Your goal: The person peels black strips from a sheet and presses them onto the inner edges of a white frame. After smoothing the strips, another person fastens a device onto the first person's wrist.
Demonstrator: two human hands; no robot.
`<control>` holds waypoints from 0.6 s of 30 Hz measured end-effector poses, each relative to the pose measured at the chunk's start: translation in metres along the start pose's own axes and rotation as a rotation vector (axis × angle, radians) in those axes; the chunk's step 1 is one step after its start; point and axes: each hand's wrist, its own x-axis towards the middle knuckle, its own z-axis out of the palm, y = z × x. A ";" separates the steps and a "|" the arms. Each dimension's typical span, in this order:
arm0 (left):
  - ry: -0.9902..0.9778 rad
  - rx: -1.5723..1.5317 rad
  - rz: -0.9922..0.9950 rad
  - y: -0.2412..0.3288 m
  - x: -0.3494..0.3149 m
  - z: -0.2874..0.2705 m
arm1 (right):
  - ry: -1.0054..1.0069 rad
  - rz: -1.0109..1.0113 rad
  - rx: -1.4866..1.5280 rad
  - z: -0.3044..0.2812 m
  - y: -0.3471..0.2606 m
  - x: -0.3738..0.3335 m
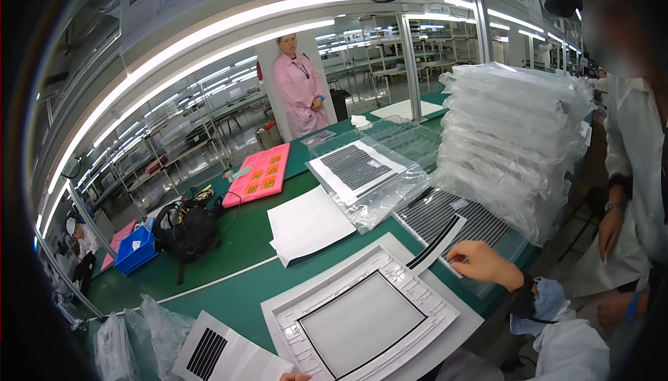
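A white rectangular plastic frame (pixel 430 306) with a black inner border lies on a white sheet before me. Only a bit of my left hand (pixel 296 377) shows at the lower edge, between the frame's near corner and a white sheet with black strips (pixel 233 354); its grip is hidden. Over the frame's far right corner, my right hand (pixel 485 264) is closed, thumb and forefinger pinched. Whatever is between those fingertips is too small to make out. Beside them runs a narrow black and white strip (pixel 437 244), above a sheet of black strips (pixel 480 219).
Bagged parts (pixel 511 137) rise in a tall stack at the right. Beyond the frame lie a bagged striped sheet (pixel 362 169), white paper (pixel 309 224) and a pink tray (pixel 259 176). A black bag (pixel 186 231) and blue bin (pixel 136 250) stand left. A co-worker (pixel 630 172) is close at right.
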 end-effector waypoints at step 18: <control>-0.005 0.025 0.033 -0.001 0.004 0.003 | 0.165 -0.391 -0.220 0.055 -0.012 0.034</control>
